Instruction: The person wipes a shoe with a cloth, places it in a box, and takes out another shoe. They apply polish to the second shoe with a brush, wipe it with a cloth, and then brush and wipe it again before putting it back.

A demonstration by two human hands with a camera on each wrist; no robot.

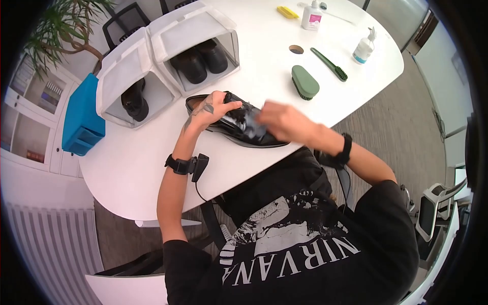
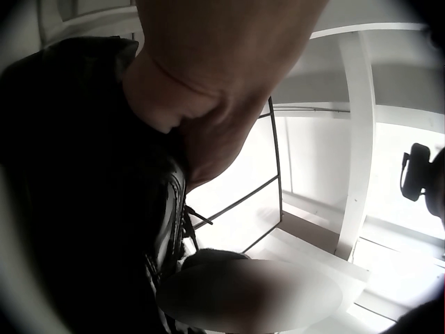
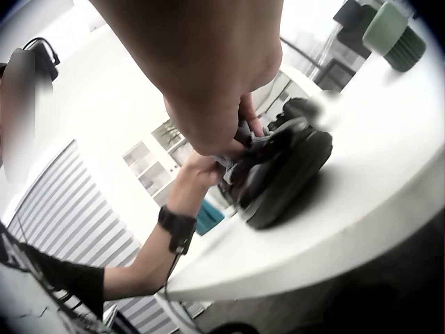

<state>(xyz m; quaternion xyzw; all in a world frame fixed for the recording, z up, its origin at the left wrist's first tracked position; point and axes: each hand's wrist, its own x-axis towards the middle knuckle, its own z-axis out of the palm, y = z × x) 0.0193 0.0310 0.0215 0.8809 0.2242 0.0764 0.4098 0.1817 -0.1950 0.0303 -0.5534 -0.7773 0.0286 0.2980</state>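
A black lace-up leather shoe (image 1: 254, 138) lies on the white table close to its front edge, its heel to the left and its toe to the right. My left hand (image 1: 214, 110) grips it around the opening, thumb along the tongue side. Over the front of the upper is my right hand (image 1: 287, 122), blurred, with its fingers curled round a grey cloth (image 3: 260, 139). In the head view the cloth shows as a pale smear against the leather. Seen from the left wrist, the shoe (image 2: 167, 216) is dark, with a loose lace end sticking out.
Two white shoe boxes (image 1: 190, 23) with black shoes inside stand at the back left, beside a blue holder (image 1: 81, 119). Toward the right lie a green brush (image 1: 305, 81), a long-handled green brush (image 1: 330, 65), a pump bottle (image 1: 364, 47), a white bottle (image 1: 311, 16) and a yellow item (image 1: 287, 12).
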